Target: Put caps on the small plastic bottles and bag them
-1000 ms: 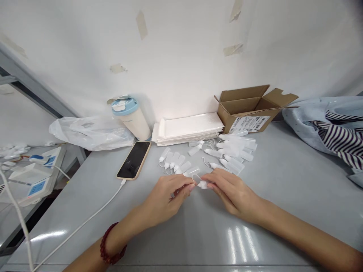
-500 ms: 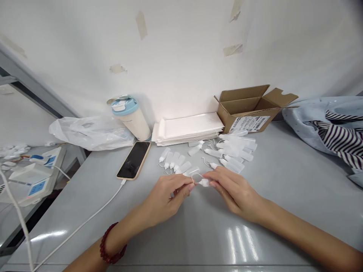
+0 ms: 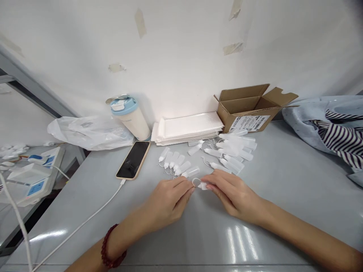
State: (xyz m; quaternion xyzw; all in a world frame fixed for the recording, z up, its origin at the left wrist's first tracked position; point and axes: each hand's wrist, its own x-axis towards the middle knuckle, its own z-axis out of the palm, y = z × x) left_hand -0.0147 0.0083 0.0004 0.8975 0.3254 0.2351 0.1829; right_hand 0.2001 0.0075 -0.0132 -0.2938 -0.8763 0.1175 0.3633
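My right hand (image 3: 232,192) is closed in a pinch around a small translucent dropper bottle (image 3: 203,186), whose white top points left and whose body is mostly covered by my fingers. A thin white strap loops up from this top towards my left hand (image 3: 172,198). The left thumb and forefinger are pinched together at the end of the strap and the bottle's tip; what lies between them is hidden. Just beyond my left hand lies a row of similar bottles (image 3: 179,160). Beyond my right hand is a loose heap of more bottles (image 3: 232,147), several with thin straps.
A phone (image 3: 133,160) with a white charging cable lies left, before a cream tumbler (image 3: 134,122) and a white plastic bag (image 3: 87,132). White packets (image 3: 190,128) are stacked by the wall beside an open cardboard box (image 3: 246,113). Cloth (image 3: 334,132) lies far right; a power strip (image 3: 42,177) far left.
My left hand's fingers have closed in more at the bottle's tip, and both hands have shifted slightly. The bottle is still between them. Everything else on the table stays put.
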